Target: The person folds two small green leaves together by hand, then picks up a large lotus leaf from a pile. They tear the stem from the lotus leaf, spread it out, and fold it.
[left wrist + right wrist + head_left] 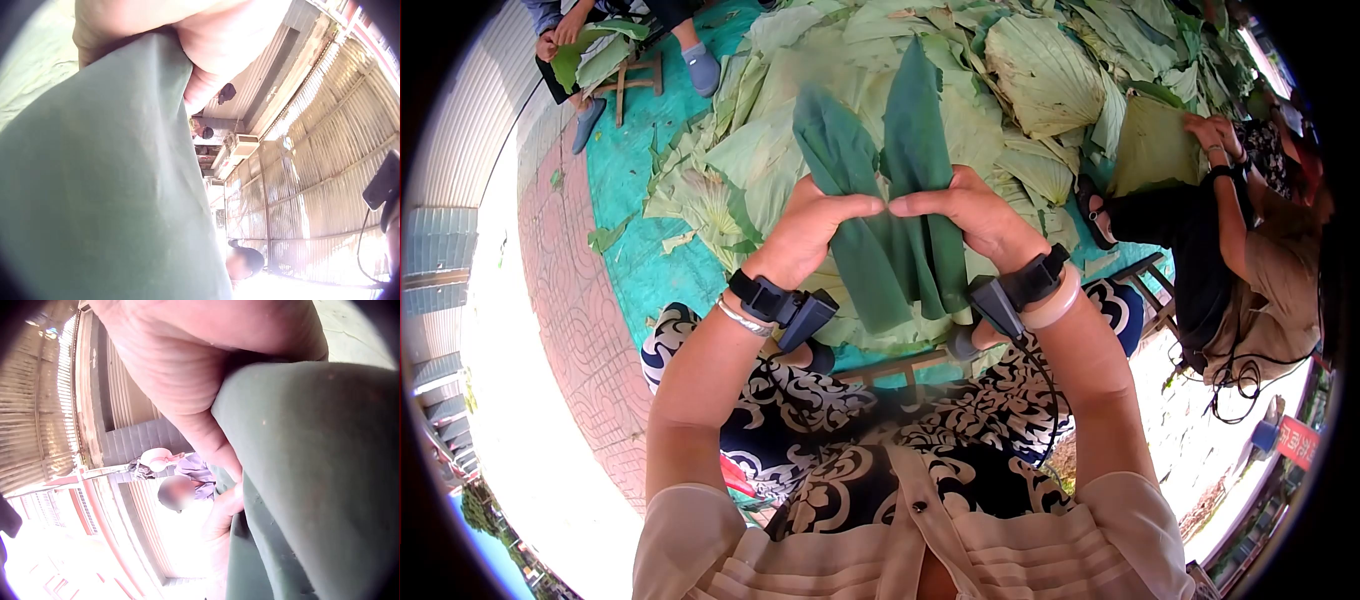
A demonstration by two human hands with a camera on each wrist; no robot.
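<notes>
Both hands hold a dark green lotus leaf (pixel 920 130) over the pile of leaves in front of the body. The left hand (pixel 805 230) pinches its left part, thumb on top and fingers behind. On the other side the right hand (pixel 992 222) pinches it the same way, and the two thumb tips nearly meet at the middle. The leaf is folded lengthwise, with two lobes pointing away and creased lower ends hanging toward the lap. A broad leaf surface (pixel 106 181) fills much of the left wrist view. In the right wrist view, folds of the leaf (pixel 325 462) hang below the fingers.
A large heap of pale green lotus leaves (pixel 770 140) covers a teal ground sheet (pixel 625 270). At upper left, a seated person (pixel 570 20) handles a leaf. Another person (pixel 1250 230) sits at right with a leaf. A wooden stool (pixel 1155 290) stands nearby.
</notes>
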